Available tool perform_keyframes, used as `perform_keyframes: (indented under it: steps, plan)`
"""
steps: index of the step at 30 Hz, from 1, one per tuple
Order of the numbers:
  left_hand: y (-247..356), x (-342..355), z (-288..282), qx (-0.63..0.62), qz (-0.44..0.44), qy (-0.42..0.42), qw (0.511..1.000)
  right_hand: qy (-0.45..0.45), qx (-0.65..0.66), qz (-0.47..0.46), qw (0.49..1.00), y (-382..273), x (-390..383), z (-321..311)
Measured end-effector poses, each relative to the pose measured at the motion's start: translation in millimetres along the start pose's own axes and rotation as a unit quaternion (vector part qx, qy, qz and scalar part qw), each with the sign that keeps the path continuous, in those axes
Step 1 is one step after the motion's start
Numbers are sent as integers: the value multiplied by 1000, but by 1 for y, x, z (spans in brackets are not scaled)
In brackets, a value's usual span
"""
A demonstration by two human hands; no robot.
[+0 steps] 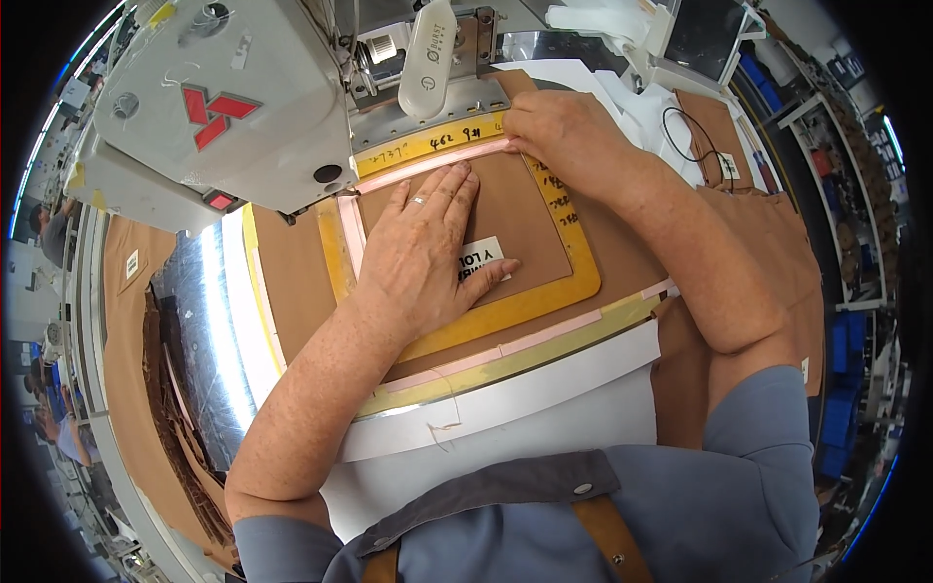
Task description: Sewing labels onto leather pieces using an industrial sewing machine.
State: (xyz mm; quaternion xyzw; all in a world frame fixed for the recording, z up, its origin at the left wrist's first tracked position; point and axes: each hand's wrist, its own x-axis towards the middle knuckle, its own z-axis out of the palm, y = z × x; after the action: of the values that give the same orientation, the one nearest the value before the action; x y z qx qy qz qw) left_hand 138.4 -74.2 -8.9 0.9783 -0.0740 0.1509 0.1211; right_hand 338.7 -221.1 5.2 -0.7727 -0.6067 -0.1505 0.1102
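Note:
My left hand lies flat with its fingers stretched out on a brown fabric piece inside a yellow template frame with handwritten markings. The thumb touches a white printed label. At the frame's upper right corner, my right hand has thumb and fingers closed on the end of a pink strip, which runs along the inner top edge; another pink strip runs down the left side. The frame rests on a larger brown piece bordered by pink and pale yellow strips.
A grey sewing machine head overhangs the upper left, with a metal plate behind the frame. Brown pieces lie at left and right. A screen stands at back right, blue bins beyond. Co-workers are at far left.

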Motion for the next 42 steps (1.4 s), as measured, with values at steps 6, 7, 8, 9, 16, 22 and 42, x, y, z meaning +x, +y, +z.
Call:
perform_keyframes:
  steps: [6,7,8,9,16,22,42]
  plan:
    - [7,4,-6,30,-19,-26,999,22,65,-30,997,-8,1,-4]
    - [7,5,-6,38,-21,-33,999,14,68,-33,997,-13,1,-2]
    - [7,6,-5,40,-32,-58,997,14,93,-30,995,-18,2,1]
    - [7,7,-4,17,-39,-55,998,14,117,-26,993,-21,3,3]
    - [2,-10,-10,-4,-11,0,1000,27,81,-27,996,-29,1,13]
    - [-2,-29,-19,17,-65,-15,998,8,10,-22,1000,-30,2,12]
    - [-9,-43,-23,75,-67,3,995,-66,11,14,998,-86,-21,1]
